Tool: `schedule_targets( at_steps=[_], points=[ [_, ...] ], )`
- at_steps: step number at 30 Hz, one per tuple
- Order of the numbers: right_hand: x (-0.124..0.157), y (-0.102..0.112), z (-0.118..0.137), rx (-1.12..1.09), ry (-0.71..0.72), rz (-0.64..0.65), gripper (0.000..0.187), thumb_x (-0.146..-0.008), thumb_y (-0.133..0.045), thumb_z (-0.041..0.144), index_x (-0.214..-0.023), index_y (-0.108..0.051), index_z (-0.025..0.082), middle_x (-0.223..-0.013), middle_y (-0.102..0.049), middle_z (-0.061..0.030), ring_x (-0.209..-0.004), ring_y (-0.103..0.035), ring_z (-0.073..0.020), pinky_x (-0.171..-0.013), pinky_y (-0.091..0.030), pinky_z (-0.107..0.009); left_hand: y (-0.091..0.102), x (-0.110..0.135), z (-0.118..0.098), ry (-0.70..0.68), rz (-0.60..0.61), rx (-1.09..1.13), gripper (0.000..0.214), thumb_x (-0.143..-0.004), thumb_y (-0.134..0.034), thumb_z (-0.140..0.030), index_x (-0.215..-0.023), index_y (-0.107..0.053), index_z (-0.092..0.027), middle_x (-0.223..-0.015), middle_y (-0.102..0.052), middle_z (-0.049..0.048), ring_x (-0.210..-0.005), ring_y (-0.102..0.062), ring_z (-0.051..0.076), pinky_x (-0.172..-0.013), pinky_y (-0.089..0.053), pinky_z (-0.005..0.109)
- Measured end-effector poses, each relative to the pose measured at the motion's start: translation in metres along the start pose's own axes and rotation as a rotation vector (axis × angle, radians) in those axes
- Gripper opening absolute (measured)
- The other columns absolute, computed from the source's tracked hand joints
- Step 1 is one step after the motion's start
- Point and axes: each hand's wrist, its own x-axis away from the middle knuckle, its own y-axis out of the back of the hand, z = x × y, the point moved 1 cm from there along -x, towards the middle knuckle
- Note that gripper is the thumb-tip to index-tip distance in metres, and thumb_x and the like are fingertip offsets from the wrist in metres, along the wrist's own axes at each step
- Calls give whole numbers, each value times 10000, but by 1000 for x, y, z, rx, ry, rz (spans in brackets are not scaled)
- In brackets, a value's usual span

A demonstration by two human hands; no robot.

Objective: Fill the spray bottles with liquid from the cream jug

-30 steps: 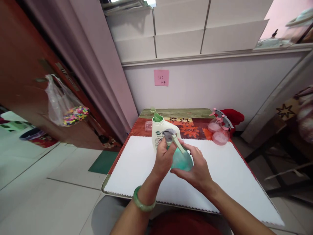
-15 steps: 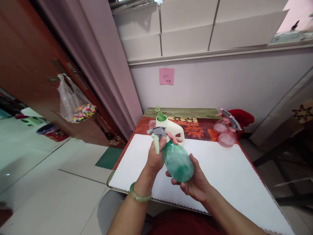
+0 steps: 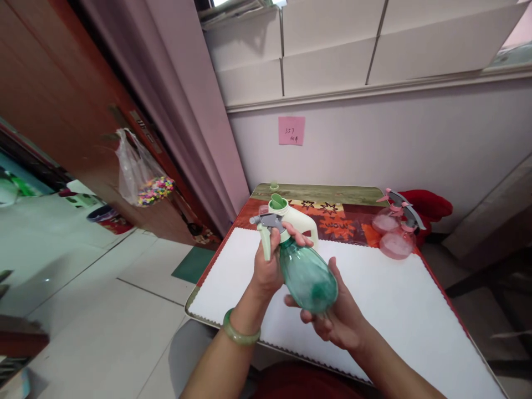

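Observation:
A see-through green spray bottle (image 3: pixel 311 280) is held tilted above the table, its grey and pale green trigger head pointing up and left. My left hand (image 3: pixel 269 265) is closed around the neck, just below the trigger head. Cupped at the rounded base is my right hand (image 3: pixel 336 316), fingers curled beneath it. Pale foam or cloudiness shows through the bottle's wall. Behind the bottle stands a cream jug with a handle (image 3: pixel 305 223), its wide mouth holding a green piece. The bottle and my left hand hide the jug's lower part.
Two pink spray bottles (image 3: pixel 397 244) stand at the table's right rear, beside a red cloth-like item (image 3: pixel 432 208). A small pale green cap (image 3: pixel 274 186) lies at the back edge. White sheet (image 3: pixel 386 299) covers the table front. A bag of coloured bits (image 3: pixel 153 188) hangs on the door.
My head view has turned slightly left, so the surroundings sit further right. Both hands keep the green bottle, which has shifted a little right and down in view.

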Motion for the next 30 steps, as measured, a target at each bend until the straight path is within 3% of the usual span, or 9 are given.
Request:
schedule_targets(
  at_steps=[1, 3, 7, 11, 15, 20, 23, 27, 30],
  points=[
    [1, -1, 2, -47, -54, 47, 1070, -722, -222, 1003, -1255, -584, 148, -1094, -707, -206, -785, -722, -257, -445, -467, -237, 0, 0, -1, -6, 2, -19, 380, -898, -636, -578, -910, -645, -199, -802, -666, 48, -1030, -699, 294, -1000, -513, 487],
    [0, 0, 1, -82, 29, -19, 943, -749, -397, 944, -1259, -578, 172, -1061, -713, -164, -795, -714, -245, -482, -490, -243, -2, -1, -3, -37, 0, -59, 392, -898, -641, -578, -893, -646, -186, -853, -687, 66, -1052, -692, 295, -1015, -503, 482],
    [-5, 8, -14, 263, 556, -417, 819, -654, -834, 611, -1325, -507, 273, -1206, -648, -87, -1028, -663, -292, -770, -589, -382, -6, -5, -9, -146, -30, -130, 337, -911, -662, -513, -909, -652, -176, -864, -699, 62, -1022, -697, 260, -1011, -501, 442],
    [-10, 23, -28, 674, 890, -661, 894, -609, -913, 399, -1374, -463, 290, -1373, -537, -89, -1248, -551, -328, -1010, -510, -446, -11, -13, -25, -225, -113, -75, 332, -918, -653, -522, -929, -656, -190, -836, -700, 33, -881, -714, 212, -943, -538, 416],
    [-11, 45, -37, 789, 889, -679, 846, -676, -854, 417, -1401, -444, 267, -1379, -527, -114, -1263, -538, -349, -1002, -509, -477, 7, -24, -67, -359, -188, 28, 325, -942, -620, -516, -913, -671, -197, -868, -731, 29, -782, -706, 180, -858, -575, 395],
    [-6, 74, -24, 757, 784, -756, 796, -713, -799, 499, -1387, -454, 253, -1378, -540, -127, -1254, -543, -368, -980, -511, -486, 85, -26, -117, -508, -396, 174, 459, -1007, -457, -563, -897, -675, -174, -837, -739, 28, -714, -692, 147, -707, -577, 296],
    [-6, 80, 9, 718, 754, -768, 825, -687, -809, 552, -1375, -467, 251, -1414, -529, -128, -1267, -540, -371, -1027, -482, -488, 142, -13, -93, -365, -459, 247, 501, -1015, -400, -587, -953, -691, -183, -852, -734, 42, -723, -691, 159, -700, -576, 310],
    [-12, 69, 67, 725, 753, -688, 862, -656, -840, 554, -1376, -463, 267, -1431, -532, -123, -1287, -535, -352, -1066, -458, -474, 196, 24, -5, 65, -571, 348, 361, -1010, -488, -483, -1108, -709, -215, -891, -731, 65, -772, -700, 190, -755, -582, 369],
    [-17, 56, 103, 794, 723, -649, 862, -639, -854, 548, -1367, -475, 284, -1397, -560, -112, -1206, -582, -327, -988, -510, -441, 219, 52, 50, 158, -582, 374, 292, -1013, -518, -340, -1162, -702, -168, -861, -732, 77, -774, -706, 192, -797, -578, 388]
  ],
)
